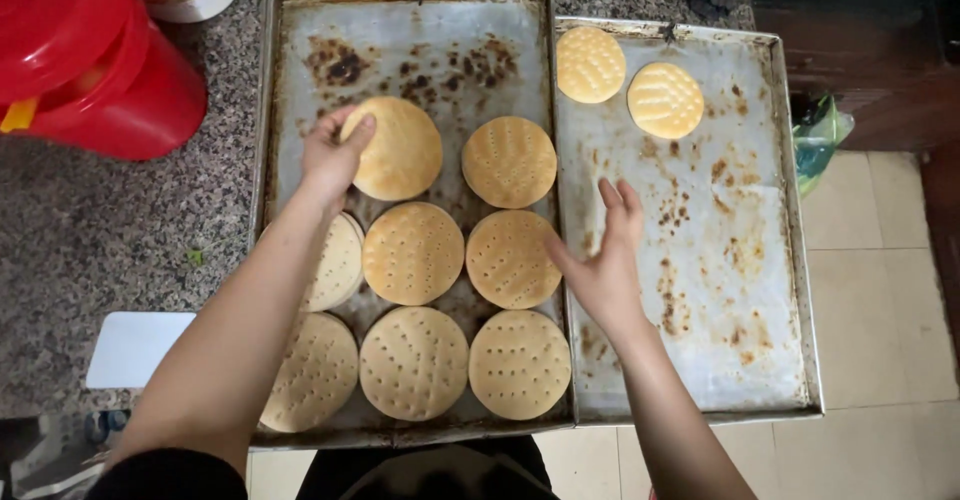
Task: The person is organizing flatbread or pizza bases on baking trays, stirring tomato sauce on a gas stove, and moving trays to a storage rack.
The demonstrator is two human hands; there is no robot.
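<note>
Two worn metal baking trays lie side by side on a granite counter. The left tray (300,30) holds several round, flat, dotted golden breads. My left hand (330,155) grips the upper-left bread (400,150) by its edge. My right hand (605,260) hovers open over the seam between the trays, just right of a middle-row bread (512,260), holding nothing. The right tray (720,310) carries two breads at its top, one paler (590,65) and one yellower (665,100).
A big red plastic container (90,60) stands at the upper left on the counter (120,240). A white flat object (130,348) lies at the counter's front edge. Tiled floor (880,290) and a green bag (820,140) lie to the right of the trays.
</note>
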